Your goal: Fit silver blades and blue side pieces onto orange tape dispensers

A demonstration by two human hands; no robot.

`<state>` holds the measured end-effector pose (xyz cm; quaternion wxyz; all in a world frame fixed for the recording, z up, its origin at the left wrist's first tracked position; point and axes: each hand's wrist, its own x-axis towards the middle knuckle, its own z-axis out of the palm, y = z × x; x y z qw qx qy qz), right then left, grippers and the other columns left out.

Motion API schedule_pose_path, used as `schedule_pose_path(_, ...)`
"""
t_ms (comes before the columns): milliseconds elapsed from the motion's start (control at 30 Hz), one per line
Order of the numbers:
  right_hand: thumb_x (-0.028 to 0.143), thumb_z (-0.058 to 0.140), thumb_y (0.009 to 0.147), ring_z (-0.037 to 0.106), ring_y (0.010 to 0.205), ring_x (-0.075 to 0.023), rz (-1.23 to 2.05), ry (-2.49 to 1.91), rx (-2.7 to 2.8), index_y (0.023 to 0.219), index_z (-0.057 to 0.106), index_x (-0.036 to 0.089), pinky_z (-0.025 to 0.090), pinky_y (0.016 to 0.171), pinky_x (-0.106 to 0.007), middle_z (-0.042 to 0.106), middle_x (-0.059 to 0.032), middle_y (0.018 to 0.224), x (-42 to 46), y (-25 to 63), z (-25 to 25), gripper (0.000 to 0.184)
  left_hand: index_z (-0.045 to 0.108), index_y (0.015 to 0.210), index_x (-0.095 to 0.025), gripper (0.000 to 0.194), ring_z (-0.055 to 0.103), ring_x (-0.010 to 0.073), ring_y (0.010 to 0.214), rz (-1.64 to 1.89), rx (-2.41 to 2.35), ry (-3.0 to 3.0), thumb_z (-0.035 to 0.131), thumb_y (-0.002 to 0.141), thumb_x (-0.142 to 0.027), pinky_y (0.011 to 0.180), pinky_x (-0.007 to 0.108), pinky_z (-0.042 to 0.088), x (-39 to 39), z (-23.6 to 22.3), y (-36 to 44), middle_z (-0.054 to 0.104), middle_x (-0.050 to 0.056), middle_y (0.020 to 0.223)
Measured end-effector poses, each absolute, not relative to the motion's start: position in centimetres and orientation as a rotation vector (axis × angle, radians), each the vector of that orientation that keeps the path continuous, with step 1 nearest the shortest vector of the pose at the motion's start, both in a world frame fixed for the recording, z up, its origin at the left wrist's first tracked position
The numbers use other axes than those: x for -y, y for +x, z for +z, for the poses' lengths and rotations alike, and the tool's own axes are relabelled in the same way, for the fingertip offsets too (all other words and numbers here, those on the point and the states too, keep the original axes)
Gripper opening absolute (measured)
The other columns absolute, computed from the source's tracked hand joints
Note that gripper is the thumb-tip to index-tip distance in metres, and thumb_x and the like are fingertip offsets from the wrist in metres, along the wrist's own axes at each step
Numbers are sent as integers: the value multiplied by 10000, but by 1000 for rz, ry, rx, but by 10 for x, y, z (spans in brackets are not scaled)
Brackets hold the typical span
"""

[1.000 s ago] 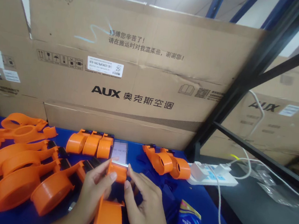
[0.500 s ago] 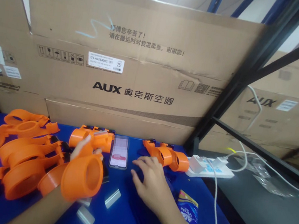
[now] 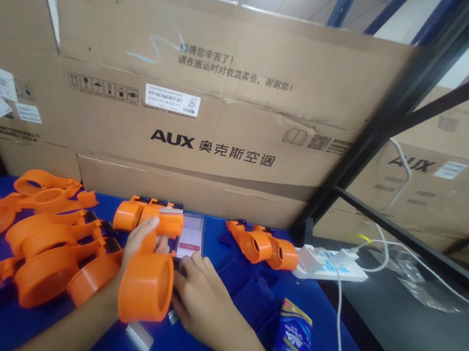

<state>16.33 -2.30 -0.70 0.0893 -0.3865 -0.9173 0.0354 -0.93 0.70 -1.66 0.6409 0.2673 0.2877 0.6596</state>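
Note:
An orange plastic ring piece with a handle (image 3: 144, 290) is held up in my left hand (image 3: 136, 243), whose thumb and fingers wrap its handle. My right hand (image 3: 202, 299) is just to the right of the ring, with its fingers bent together near the handle. Whatever those fingertips pinch is hidden behind the hand. Under the hands lies a small silvery strip (image 3: 140, 337), with another partly covered by my right hand. Dark blue parts (image 3: 256, 298) rest to the right of my right hand. A phone (image 3: 191, 243) lies beyond my fingers.
More orange ring pieces (image 3: 44, 277) are piled on the left of the blue tabletop. Others stand at the back (image 3: 129, 216) and right (image 3: 258, 245). A tissue pack (image 3: 294, 342), a white power strip (image 3: 333, 274) and its cable are on the right. A large carton (image 3: 225, 112) stands behind.
My right hand has moved left, from above the dark blue parts to beside the held ring piece, and its fingers have closed. The ring piece has shifted slightly right and turned.

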Motion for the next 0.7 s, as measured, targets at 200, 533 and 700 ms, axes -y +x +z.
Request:
schedule_pose_path(200, 235, 605, 909, 551, 935, -245, -55, -1283, 2648, 950, 700, 183, 403, 805, -371, 659, -93, 979, 29, 168, -4, 116, 603, 805, -200, 283, 361, 71, 434, 1512, -675, 974, 715, 892, -445, 457, 189, 300, -4, -24, -6, 482, -70, 473)
schedule_pose_path(533, 293, 527, 975, 642, 816, -224, -114, -1246, 2084, 1135, 672, 197, 474, 735, -340, 702, -67, 881, 30, 198, 59, 236, 672, 1271, -165, 520, 434, 102, 505, 1515, -859, 1084, 765, 837, -435, 499, 222, 368, 2, -30, 10, 526, -60, 579)
schedule_pose_path(700, 220, 531, 962, 631, 834, -240, -118, -1235, 2100, 1099, 698, 191, 480, 712, -341, 712, -80, 883, 32, 177, 52, 217, 614, 1395, -171, 633, 480, 114, 542, 1485, -847, 1096, 763, 843, -442, 535, 232, 416, 5, -35, 12, 579, -41, 640)
